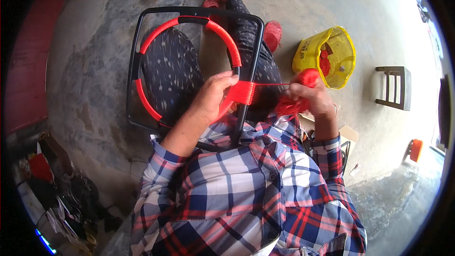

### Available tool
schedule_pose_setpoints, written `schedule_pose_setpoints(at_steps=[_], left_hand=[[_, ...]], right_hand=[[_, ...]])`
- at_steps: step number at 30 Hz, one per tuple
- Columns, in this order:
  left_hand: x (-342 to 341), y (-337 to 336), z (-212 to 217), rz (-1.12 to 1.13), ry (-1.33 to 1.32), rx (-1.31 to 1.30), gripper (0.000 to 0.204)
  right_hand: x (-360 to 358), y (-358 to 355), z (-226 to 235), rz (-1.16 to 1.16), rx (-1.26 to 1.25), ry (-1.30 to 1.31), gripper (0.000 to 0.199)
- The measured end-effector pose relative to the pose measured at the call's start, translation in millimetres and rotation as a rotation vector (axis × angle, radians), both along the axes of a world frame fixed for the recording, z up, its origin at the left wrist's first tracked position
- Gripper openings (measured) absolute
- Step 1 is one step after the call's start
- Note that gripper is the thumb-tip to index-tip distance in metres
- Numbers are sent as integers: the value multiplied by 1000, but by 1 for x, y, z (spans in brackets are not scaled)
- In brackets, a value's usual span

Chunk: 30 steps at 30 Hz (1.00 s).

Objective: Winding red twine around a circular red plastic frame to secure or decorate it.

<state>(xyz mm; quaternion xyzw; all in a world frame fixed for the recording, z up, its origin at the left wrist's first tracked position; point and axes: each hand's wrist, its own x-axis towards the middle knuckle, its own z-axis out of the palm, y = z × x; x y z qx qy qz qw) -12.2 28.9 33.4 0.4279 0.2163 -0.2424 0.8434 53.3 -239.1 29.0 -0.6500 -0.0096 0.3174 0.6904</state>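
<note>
A black square metal frame (259, 47) with a round ring inside rests across my lap. Red cord (226, 38) is wound tightly round several stretches of the ring, leaving black gaps between them. On the right side a flat band of red cord (244, 93) spans the ring and the outer bar. My left hand (215, 96) grips the ring beside that band, thumb on top. My right hand (310, 96) is closed round a loose bundle of red cord (290, 107), away from the frame. One strand runs taut from the band to this hand.
A yellow bucket (309, 54) with red cord inside stands to the right. Beyond it are a small dark stool (406, 88) and an orange-red object (416, 150). Red shoes (273, 36) lie by my leg. Assorted clutter (71, 199) sits at the lower left.
</note>
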Motion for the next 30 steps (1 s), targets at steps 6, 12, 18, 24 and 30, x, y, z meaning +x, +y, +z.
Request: schedule_pose_setpoints(at_steps=[6, 12, 18, 24, 30], left_hand=[[-2, 2, 4, 13, -5, -44, 19], [-2, 3, 10, 27, 30, -51, 19], [2, 2, -11, 104, 44, -114, 26], [-2, -15, 10, 339, -290, 205, 47], [-1, -4, -3, 326, -235, 298, 45]], right_hand=[[20, -126, -56, -911, 326, 159, 14], [3, -158, -100, -1269, 347, 269, 18], [22, -79, -66, -700, 358, 78, 34], [37, 71, 37, 110, -302, -1081, 30], [30, 103, 24, 75, -511, -1357, 58]])
